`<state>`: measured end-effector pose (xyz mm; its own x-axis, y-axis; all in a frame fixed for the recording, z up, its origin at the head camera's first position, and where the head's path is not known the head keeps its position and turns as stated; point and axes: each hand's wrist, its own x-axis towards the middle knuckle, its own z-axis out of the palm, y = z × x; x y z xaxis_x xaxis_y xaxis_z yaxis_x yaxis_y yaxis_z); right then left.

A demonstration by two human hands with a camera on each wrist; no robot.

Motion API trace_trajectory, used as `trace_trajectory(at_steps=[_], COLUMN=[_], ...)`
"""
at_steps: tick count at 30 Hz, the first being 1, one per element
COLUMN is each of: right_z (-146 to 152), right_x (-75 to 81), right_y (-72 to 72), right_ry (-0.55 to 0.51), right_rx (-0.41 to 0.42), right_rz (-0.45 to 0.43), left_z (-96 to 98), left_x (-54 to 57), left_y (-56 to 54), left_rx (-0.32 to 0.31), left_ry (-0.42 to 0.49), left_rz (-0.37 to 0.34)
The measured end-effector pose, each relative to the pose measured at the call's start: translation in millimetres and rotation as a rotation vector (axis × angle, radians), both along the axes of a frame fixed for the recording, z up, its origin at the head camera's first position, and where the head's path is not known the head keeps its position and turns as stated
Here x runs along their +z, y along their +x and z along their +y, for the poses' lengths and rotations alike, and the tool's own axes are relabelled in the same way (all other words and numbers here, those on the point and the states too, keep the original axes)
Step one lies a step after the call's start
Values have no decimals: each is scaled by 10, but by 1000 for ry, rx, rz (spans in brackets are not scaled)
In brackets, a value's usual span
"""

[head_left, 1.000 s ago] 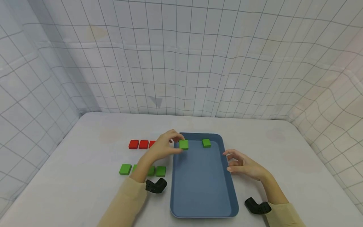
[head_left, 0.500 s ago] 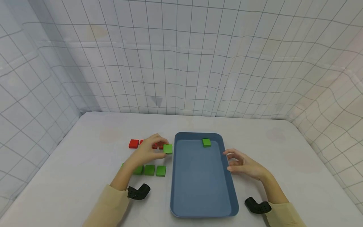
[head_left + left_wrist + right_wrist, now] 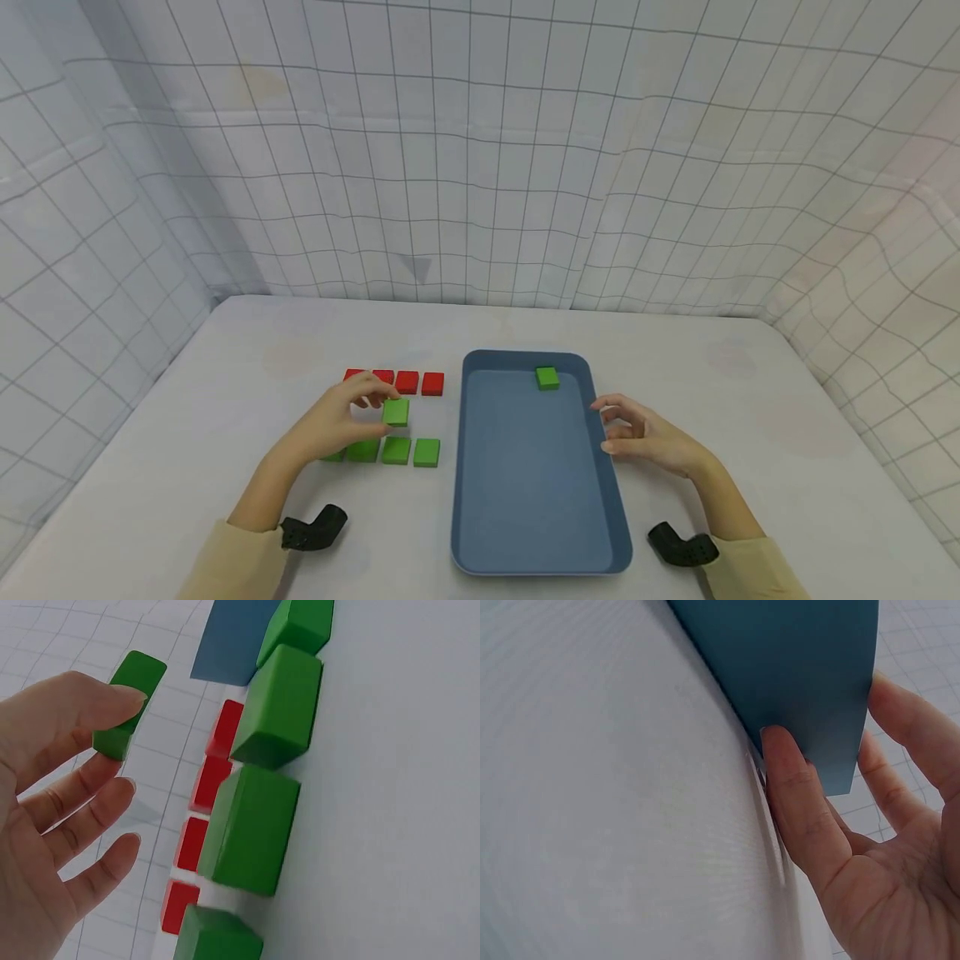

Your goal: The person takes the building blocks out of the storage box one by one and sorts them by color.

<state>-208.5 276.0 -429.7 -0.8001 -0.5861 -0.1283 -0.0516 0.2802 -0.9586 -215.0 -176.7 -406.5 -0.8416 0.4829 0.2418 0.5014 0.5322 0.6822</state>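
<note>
My left hand [image 3: 330, 427] pinches a small square green block [image 3: 396, 412] between thumb and fingers, above the table left of the tray. In the left wrist view, the thumb lies across the held green block [image 3: 141, 675] while the other fingers are spread. Below it, several green blocks [image 3: 396, 451] form a row, partly covered by the hand. A row of red blocks [image 3: 407, 382] lies behind. My right hand [image 3: 654, 440] touches the right wall of the blue tray [image 3: 540, 483] with loosely bent fingers. One green block [image 3: 547, 378] sits in the tray's far right part.
The white table [image 3: 787, 467] spreads around the tray. A grid-patterned white curtain [image 3: 517, 167] closes off the back and sides. Each wrist carries a black camera mount [image 3: 313, 528] near the sleeve.
My left hand has moved left and toward me with the green block, from above the tray's left edge to between the red and green rows. My right hand and the tray have stayed put.
</note>
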Motion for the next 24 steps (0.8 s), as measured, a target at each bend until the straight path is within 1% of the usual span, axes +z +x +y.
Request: trace_trajectory(at_steps=[5, 9, 13, 15, 20, 24], right_z=[-3, -5, 3, 8, 18, 11], right_x=[7, 8, -9, -20, -35, -31], right_y=[6, 6, 0, -3, -5, -6], right_ry=[1, 5, 8, 7, 2, -2], right_rx=[0, -3, -5, -5, -5, -5], right_rz=[5, 7, 8, 9, 11, 1], left_z=[-220, -385, -525, -593, -739, -833], left_x=[-7, -8, -9, -11, -36, -79], left_y=[74, 130, 185, 204, 230, 243], left_rx=[14, 37, 64, 66, 56, 57], left_ry=[5, -3, -29, -36, -30, -32], left_rz=[40, 63, 59, 55, 54, 53])
